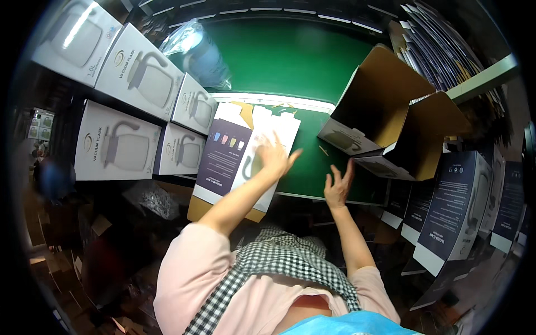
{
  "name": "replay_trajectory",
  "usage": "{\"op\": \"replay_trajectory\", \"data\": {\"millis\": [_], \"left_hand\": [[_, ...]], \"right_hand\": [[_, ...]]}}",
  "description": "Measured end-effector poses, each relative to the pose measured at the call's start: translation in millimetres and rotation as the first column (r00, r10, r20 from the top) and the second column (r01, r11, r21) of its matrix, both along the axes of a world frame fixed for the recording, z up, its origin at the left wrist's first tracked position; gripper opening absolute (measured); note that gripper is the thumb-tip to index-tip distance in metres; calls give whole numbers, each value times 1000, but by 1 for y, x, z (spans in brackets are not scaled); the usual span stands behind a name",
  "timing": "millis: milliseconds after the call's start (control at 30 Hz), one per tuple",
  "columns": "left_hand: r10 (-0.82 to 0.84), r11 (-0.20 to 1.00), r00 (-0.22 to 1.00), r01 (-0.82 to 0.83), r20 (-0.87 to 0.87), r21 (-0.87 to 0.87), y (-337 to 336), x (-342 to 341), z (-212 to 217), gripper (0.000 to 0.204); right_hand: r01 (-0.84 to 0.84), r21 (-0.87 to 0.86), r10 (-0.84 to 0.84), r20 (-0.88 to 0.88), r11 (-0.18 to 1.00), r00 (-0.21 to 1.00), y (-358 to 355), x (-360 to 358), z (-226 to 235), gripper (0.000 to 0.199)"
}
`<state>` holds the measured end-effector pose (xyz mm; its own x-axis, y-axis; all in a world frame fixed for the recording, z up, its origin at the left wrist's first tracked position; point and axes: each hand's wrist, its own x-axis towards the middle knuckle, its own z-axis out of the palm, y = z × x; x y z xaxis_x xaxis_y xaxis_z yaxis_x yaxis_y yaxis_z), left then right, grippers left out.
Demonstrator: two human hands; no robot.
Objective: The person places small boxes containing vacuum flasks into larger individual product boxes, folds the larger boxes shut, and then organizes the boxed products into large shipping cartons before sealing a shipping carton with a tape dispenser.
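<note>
Because the jug-printed purple-and-white carton (243,161) is left jutting past the front edge of the green worktable (304,176), it could be tipped off if knocked by the forearm (240,198); over it the left hand (273,159) is held loosely spread, while the right hand (338,190) (nothing gripped) is held, fingers parted, toward the worktable's right

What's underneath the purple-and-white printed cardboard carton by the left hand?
Green tabletop shows to the right of the carton, which covers whatever lies directly beneath it.
</note>
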<state>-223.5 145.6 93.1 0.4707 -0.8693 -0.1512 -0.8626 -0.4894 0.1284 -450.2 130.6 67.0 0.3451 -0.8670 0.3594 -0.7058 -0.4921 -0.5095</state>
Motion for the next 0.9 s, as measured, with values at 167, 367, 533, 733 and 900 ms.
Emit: {"op": "replay_trajectory", "data": {"millis": [167,367,533,733,900], "left_hand": [[-83,982,992,65,96,175,97,10,-70,81],[5,993,999,-10,37,118,95,-8,-71,66],[-50,993,984,31,169,116,118,-19,-73,61],[-77,932,967,156,244,-326,149,32,52,33],[-9,739,990,-90,-144,-667,236,115,273,18]], "right_hand": [[-309,194,263,231,931,937,21,60,3,27],[-318,229,249,284,920,926,19,101,25,25],[-439,240,321,406,866,856,42,109,38,23],[-370,239,170,587,898,791,26,77,86,18],[-464,243,16,873,852,488,-32,69,140,19]]}}
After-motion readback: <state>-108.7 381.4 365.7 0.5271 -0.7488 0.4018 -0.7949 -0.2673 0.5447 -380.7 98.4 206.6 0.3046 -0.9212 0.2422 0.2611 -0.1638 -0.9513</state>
